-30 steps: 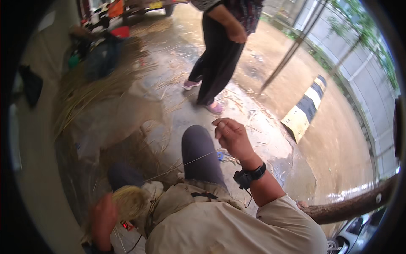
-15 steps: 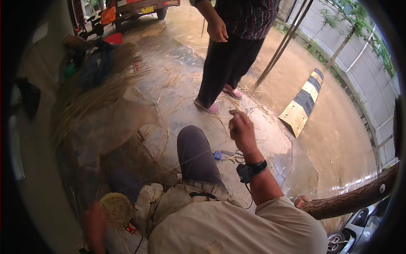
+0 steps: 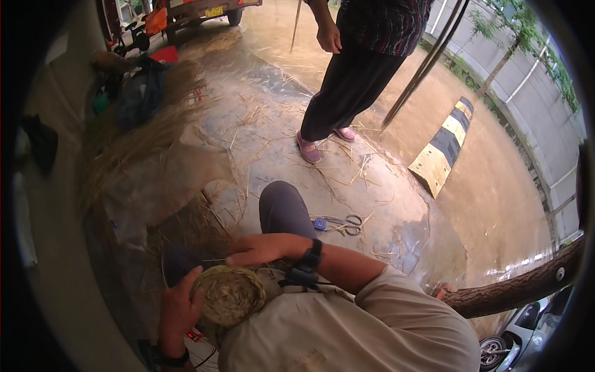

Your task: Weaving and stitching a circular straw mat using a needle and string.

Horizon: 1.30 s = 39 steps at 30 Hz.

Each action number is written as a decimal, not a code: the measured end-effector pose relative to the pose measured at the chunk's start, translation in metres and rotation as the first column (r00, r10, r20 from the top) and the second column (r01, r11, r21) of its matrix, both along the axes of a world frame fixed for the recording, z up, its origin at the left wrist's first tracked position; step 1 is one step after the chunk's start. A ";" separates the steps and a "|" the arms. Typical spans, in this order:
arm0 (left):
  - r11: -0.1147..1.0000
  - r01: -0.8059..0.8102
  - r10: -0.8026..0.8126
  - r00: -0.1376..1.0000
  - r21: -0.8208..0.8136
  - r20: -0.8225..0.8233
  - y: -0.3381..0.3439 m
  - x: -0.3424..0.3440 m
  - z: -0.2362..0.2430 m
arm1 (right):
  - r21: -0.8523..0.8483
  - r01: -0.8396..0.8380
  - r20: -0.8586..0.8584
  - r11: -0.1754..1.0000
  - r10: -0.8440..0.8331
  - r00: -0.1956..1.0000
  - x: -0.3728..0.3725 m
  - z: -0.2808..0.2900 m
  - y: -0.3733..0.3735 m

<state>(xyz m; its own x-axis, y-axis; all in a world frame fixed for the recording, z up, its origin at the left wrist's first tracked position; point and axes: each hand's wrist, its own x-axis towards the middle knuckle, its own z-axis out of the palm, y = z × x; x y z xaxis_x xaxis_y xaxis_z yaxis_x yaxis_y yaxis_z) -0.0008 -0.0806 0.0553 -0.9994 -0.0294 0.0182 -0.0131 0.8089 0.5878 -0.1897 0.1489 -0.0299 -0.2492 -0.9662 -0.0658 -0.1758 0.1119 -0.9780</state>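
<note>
Head view: coiled straw piece (image 3: 235,299) sits bodyward and left of raised knee (image 3: 282,203). Left hand (image 3: 178,310): fingers clasp its rim. Right hand (image 3: 263,249), kneeward: can't tell grip. Advisable: steady rim, strand (image 3: 215,260) taut.

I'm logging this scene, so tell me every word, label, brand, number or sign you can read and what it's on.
Nothing reads clearly enough to quote.
Yellow rectangular plate on the parked red-and-grey vehicle: too small and blurred.
Beige fabric shirt: faint marking, unreadable.
Small red-lit device: too small to read.
Squarish blue tape measure: too small.
Round woven straw coil: none visible.
</note>
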 end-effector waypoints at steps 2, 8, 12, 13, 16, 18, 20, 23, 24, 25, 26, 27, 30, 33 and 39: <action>0.999 0.036 -0.035 0.999 0.023 -0.033 -0.008 0.003 -0.016 | 0.163 -0.095 -0.059 0.982 0.106 0.993 -0.010 0.003 0.028; 0.994 0.101 -0.098 0.991 0.029 -0.085 0.003 -0.014 -0.012 | -0.012 -0.065 -0.065 0.998 0.064 0.996 -0.024 -0.003 0.044; 0.996 0.093 -0.092 0.992 0.007 -0.091 0.002 -0.013 -0.017 | -0.061 0.410 0.842 0.910 -0.174 0.511 0.015 0.049 0.000; 0.996 0.092 -0.091 0.991 0.010 -0.096 0.002 -0.012 -0.019 | -0.081 0.394 0.876 0.916 -0.123 0.467 0.016 0.051 -0.008; 0.988 0.151 -0.154 0.983 -0.037 -0.104 -0.002 -0.008 -0.021 | -0.116 0.379 0.944 0.918 -0.017 0.330 -0.028 -0.009 -0.016; 0.980 0.171 -0.176 0.983 -0.098 -0.055 -0.006 -0.001 -0.020 | -0.111 0.353 0.752 0.929 -0.154 0.641 -0.030 -0.014 -0.023; 0.971 0.164 -0.157 0.986 -0.172 0.049 -0.008 0.005 -0.015 | -0.094 0.318 -0.042 0.944 -0.322 0.946 -0.009 0.004 -0.022; 0.987 0.129 -0.126 0.992 -0.101 0.029 -0.006 0.010 -0.011 | 0.004 0.143 -0.348 0.990 -0.132 0.928 0.022 0.037 -0.016; 0.989 0.113 -0.110 0.993 -0.092 0.038 -0.005 0.009 -0.013 | 0.001 0.158 -0.353 0.987 -0.148 0.924 0.022 0.039 -0.012; 0.992 0.091 -0.087 0.995 -0.086 0.049 -0.006 0.011 -0.016 | -0.020 0.179 -0.266 0.984 -0.178 0.947 0.024 0.044 -0.009; 0.995 0.081 -0.077 0.995 -0.062 0.068 -0.008 0.012 -0.017 | 0.111 0.193 -0.231 0.975 -0.163 0.959 0.024 0.056 -0.007; 0.997 0.072 -0.069 0.994 -0.035 0.084 -0.008 0.013 -0.017 | 0.125 0.209 -0.216 0.970 -0.179 0.960 0.025 0.057 -0.007; 0.998 0.041 -0.042 0.999 0.055 0.010 -0.001 0.017 -0.031 | 0.128 0.248 -0.125 0.960 -0.233 0.964 0.027 0.048 0.001; 0.997 0.033 -0.026 0.995 0.076 -0.095 0.003 0.016 -0.035 | 0.160 0.333 0.058 0.929 -0.346 0.936 0.022 0.033 -0.001; 1.000 0.027 -0.026 0.991 0.008 -0.130 0.008 0.008 -0.034 | -0.173 0.691 0.759 0.702 -0.352 0.548 0.010 0.067 -0.050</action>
